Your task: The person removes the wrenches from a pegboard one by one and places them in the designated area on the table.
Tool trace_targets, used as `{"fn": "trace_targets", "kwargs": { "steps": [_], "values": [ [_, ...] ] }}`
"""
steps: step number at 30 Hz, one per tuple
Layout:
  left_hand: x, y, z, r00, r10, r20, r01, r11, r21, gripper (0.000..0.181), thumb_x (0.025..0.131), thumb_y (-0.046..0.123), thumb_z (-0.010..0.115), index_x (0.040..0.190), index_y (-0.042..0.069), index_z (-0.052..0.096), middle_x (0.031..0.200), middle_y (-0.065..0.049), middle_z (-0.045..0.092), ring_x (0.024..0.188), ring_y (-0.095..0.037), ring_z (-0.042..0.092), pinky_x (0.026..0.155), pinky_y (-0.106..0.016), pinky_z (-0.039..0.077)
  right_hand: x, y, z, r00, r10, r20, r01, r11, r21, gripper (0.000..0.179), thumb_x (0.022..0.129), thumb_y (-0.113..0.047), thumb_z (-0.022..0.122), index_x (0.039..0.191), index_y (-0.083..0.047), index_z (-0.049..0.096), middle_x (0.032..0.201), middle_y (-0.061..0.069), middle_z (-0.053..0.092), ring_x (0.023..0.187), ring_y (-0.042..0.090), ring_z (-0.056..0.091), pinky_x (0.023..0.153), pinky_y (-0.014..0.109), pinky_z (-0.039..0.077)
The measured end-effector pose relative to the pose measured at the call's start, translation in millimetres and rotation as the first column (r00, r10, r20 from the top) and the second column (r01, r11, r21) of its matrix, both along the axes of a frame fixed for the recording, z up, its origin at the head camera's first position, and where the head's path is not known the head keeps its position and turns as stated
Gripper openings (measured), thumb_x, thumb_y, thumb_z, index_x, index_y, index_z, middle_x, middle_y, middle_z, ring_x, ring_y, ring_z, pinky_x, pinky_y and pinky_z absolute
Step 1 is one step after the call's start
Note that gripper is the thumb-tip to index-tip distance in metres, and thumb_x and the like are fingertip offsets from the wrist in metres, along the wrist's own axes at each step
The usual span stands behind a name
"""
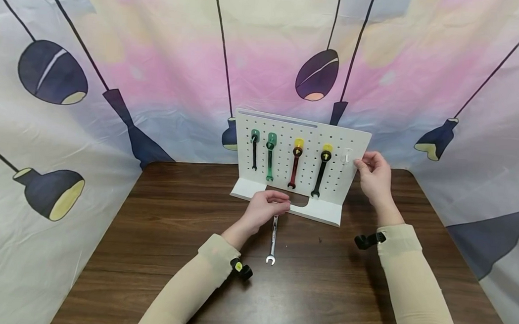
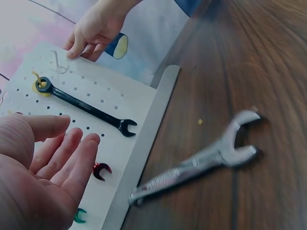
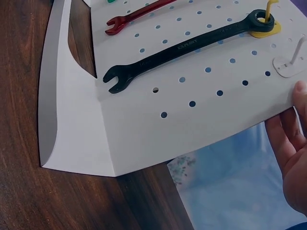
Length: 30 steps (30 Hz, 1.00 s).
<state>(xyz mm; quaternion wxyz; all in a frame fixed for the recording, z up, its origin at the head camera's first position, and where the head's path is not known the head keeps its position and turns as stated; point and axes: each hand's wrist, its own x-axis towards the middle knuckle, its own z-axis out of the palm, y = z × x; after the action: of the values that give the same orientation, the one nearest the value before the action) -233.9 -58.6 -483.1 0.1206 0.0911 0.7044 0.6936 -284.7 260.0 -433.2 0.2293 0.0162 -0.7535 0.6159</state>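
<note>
A white pegboard [image 1: 346, 136] stands on the table, with several combination wrenches hanging on its hooks: a small black one [image 1: 254, 154], a green one [image 1: 270, 162], a red one [image 1: 294, 170] and a large black one [image 2: 86, 106]. My right hand [image 1: 376, 181] pinches the board's right edge, thumb in front and fingers behind. A silver wrench [image 1: 273, 242] lies on the wood in front of the board, its open end toward me. Just above its far end is my left hand [image 1: 265, 207], fingers extended and nothing held, near the board's base.
A white hook [image 3: 290, 64] with nothing on it sits at the board's right side. The base has a cutout [image 1: 299, 199] showing the brown wooden table [image 1: 323, 285]. Behind hangs a cloth backdrop [image 1: 159, 52] printed with lamps.
</note>
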Motion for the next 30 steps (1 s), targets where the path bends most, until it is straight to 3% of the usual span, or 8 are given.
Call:
{"fn": "trace_targets", "kwargs": {
  "steps": [3, 8, 15, 21, 30],
  "values": [
    [-5.1, 9.1, 2.2, 1.0, 0.012, -0.002, -0.012, 0.999, 0.033, 0.037, 0.097, 0.002, 0.077, 0.129, -0.013, 0.067, 0.122, -0.029, 0.073, 0.097, -0.02, 0.076, 0.091, -0.037, 0.063, -0.2, -0.2, 1.4, 1.0, -0.006, 0.024, 0.006, 1.0, 0.006, 0.022, 0.104, -0.002, 0.068, 0.116, 0.013, 0.057, 0.093, -0.007, 0.062, 0.085, 0.005, 0.062, 0.074, 0.013, 0.054],
    [-13.5, 21.5, 6.0, 0.999, 0.042, -0.015, -0.041, 0.998, 0.055, 0.038, 0.097, 0.002, 0.078, 0.13, -0.012, 0.067, 0.117, -0.02, 0.077, 0.101, -0.021, 0.076, 0.092, -0.035, 0.063, 0.6, 0.1, 3.6, 0.997, -0.027, 0.07, 0.024, 0.999, 0.046, 0.024, 0.106, -0.005, 0.066, 0.118, 0.014, 0.057, 0.096, -0.003, 0.06, 0.088, 0.005, 0.061, 0.078, 0.014, 0.054],
    [-22.1, 38.0, 12.5, 0.994, 0.102, -0.047, -0.1, 0.994, 0.039, 0.035, 0.096, 0.004, 0.079, 0.128, -0.007, 0.072, 0.112, -0.009, 0.079, 0.103, -0.02, 0.076, 0.091, -0.032, 0.062, -0.2, -0.4, 0.1, 0.998, -0.042, 0.053, 0.037, 0.996, 0.082, 0.017, 0.106, -0.008, 0.067, 0.11, 0.008, 0.06, 0.096, 0.001, 0.06, 0.086, 0.007, 0.06, 0.08, 0.023, 0.056],
    [-27.9, 54.3, 14.9, 0.986, 0.154, -0.069, -0.15, 0.987, 0.052, 0.03, 0.094, 0.006, 0.082, 0.123, -0.003, 0.076, 0.11, -0.007, 0.079, 0.101, -0.018, 0.076, 0.089, -0.031, 0.063, -0.6, -0.6, -1.7, 0.997, -0.054, 0.055, 0.049, 0.995, 0.086, 0.018, 0.107, -0.008, 0.067, 0.11, 0.008, 0.061, 0.095, 0.0, 0.06, 0.085, 0.012, 0.058, 0.075, 0.018, 0.052],
    [-41.4, 71.2, 10.8, 0.965, 0.145, -0.218, -0.145, 0.989, 0.018, 0.027, 0.096, 0.004, 0.08, 0.122, 0.003, 0.076, 0.116, -0.006, 0.079, 0.108, -0.018, 0.075, 0.095, -0.029, 0.06, 0.9, -2.6, -0.9, 0.998, -0.046, 0.043, 0.043, 0.997, 0.063, 0.017, 0.107, -0.009, 0.067, 0.107, 0.007, 0.06, 0.093, -0.001, 0.059, 0.081, 0.012, 0.053, 0.069, 0.017, 0.047]
  ]
}}
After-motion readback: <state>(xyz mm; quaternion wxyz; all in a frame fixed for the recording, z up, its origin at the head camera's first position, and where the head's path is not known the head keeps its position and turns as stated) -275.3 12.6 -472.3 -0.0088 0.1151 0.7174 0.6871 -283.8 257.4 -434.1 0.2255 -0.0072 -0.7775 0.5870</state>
